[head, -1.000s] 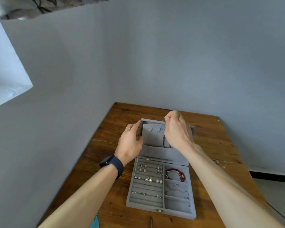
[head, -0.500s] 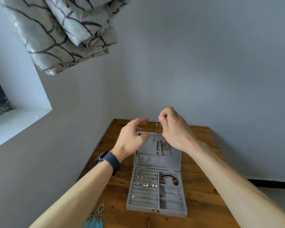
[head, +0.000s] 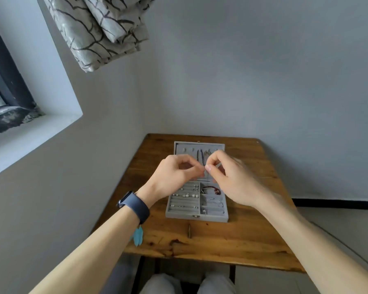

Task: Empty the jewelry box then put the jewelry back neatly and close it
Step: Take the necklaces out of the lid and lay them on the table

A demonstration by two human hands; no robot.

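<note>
An open grey velvet jewelry box (head: pixel 197 217) lies on the wooden table (head: pixel 232 247). Its upright lid (head: pixel 185 148) has necklaces (head: pixel 202 155) hanging inside. Stud earrings (head: pixel 185 195) sit in the left rows, with a red bead bracelet (head: pixel 210 190) and a silver bangle (head: pixel 218 202) in the right compartments. My left hand (head: pixel 174 177) and right hand (head: pixel 232 181) are raised above the box, fingertips meeting. Both pinch a very thin necklace chain (head: pixel 205 168), which barely shows.
Teal feather earrings (head: pixel 138 237) lie by the table's left front edge, partly behind my left wrist. A small dark stick-like object (head: pixel 189 230) lies in front of the box. The walls meet behind the table; a window sill (head: pixel 30 132) and a curtain (head: pixel 102 35) are at the left.
My right hand has drawn the thin chain from the lid towards me. My left hand left the lid's edge and came to pinch at the right fingertips. The view tilted further down.
</note>
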